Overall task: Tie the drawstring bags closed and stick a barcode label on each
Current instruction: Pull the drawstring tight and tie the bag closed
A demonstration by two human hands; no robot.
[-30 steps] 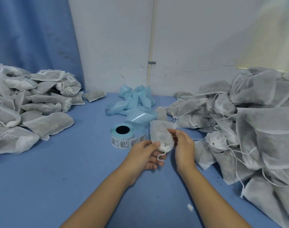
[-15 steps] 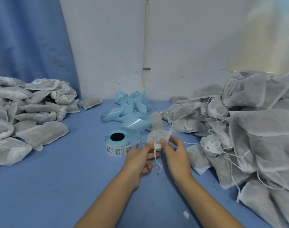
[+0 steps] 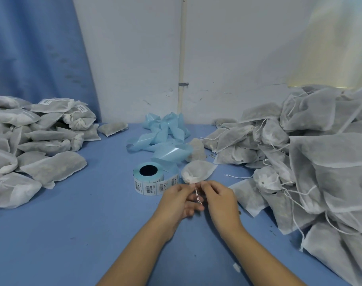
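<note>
Drawstring (image 3: 198, 196) pinched by left hand (image 3: 179, 200) and right hand (image 3: 221, 201), bag (image 3: 197, 170) neck partly hidden, right pile (image 3: 328, 162) cut off

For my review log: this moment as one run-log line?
phase: tying | left hand: pinches thin white drawstring cord | right hand: pinches cord | small white mesh bag: on blue table | barcode label roll: beside bag
</note>
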